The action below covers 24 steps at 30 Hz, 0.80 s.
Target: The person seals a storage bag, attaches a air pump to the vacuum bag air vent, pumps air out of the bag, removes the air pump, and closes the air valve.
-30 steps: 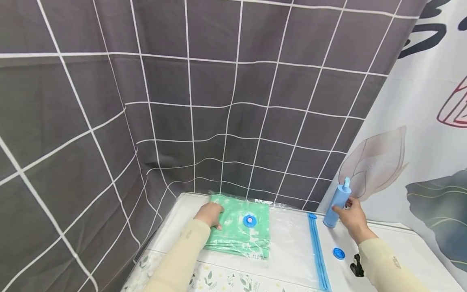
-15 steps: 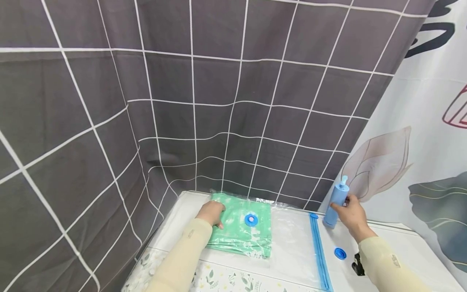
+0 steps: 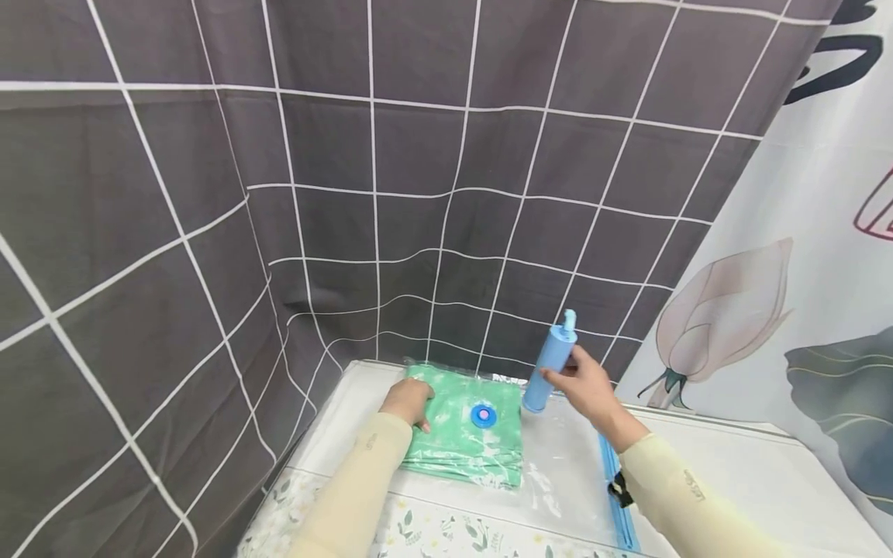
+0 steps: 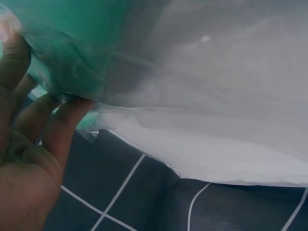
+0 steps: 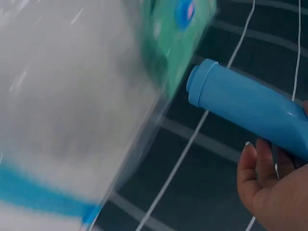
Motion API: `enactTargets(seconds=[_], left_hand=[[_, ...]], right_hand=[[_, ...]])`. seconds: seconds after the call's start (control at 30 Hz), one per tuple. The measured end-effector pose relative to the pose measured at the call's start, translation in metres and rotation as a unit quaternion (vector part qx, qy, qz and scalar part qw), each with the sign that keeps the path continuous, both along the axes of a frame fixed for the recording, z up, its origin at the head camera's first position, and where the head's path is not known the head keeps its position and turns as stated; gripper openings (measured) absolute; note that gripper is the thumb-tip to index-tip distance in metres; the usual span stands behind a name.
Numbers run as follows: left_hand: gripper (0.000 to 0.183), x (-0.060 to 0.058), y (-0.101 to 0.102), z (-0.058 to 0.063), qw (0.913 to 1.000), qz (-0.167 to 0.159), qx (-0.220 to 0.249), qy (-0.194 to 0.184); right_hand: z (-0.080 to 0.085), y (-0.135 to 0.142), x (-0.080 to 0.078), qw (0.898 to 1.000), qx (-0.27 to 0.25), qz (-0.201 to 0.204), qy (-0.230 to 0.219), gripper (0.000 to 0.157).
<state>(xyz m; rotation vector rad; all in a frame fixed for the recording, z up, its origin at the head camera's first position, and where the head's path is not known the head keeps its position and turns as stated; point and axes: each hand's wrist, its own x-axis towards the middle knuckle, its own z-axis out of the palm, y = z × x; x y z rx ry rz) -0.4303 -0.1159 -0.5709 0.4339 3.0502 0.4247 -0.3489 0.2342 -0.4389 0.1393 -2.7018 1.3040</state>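
Observation:
A clear vacuum storage bag (image 3: 558, 473) lies flat with folded green fabric (image 3: 453, 449) filling its left part. On top of it is a round blue valve (image 3: 484, 416) with a pink centre. My left hand (image 3: 407, 401) grips the bag's left edge; the left wrist view shows fingers bent at the plastic (image 4: 72, 67). My right hand (image 3: 593, 397) holds a light blue hand pump (image 3: 549, 368) around its cylinder, tilted, handle up. Its lower end overlaps the bag just right of the green fabric. In the right wrist view the pump's stepped nozzle end (image 5: 199, 83) points toward the bag.
A blue zip strip (image 3: 614, 496) runs along the bag's right side, partly behind my right sleeve. The white tabletop (image 3: 739, 457) continues to the right, with a leaf-print cloth (image 3: 418, 531) in front. A dark grid curtain (image 3: 418, 232) hangs close behind.
My right hand has carried the pump left from the tabletop at the right to over the bag. The round blue cap is now hidden near my right arm. My left hand stays put.

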Motion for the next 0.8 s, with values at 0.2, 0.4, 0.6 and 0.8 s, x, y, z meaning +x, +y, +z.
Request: enactTargets(seconds=[0.2,0.4,0.6,0.8], left_hand=[[0.085,-0.015,-0.002,-0.019,0.9997,-0.005,-0.009,0.023],[0.08,0.003,0.005,0.0,0.9999,0.004,0.001,0.013],[0.081,0.006,0.006,0.009,0.9999,0.004,0.008,-0.006],[0.082,-0.001,0.005,0.001,0.9999,-0.002,-0.009,0.009]], right_hand=[[-0.009,-0.054,-0.005,0.999,-0.019,0.04,-0.007,0.058],[-0.024,-0.077,-0.008,0.999,-0.007,0.048,-0.015,0.054],[-0.027,-0.083,-0.011,0.999,-0.007,0.047,-0.023,0.059],[-0.031,-0.084,-0.014,0.999,0.004,0.031,-0.022,0.06]])
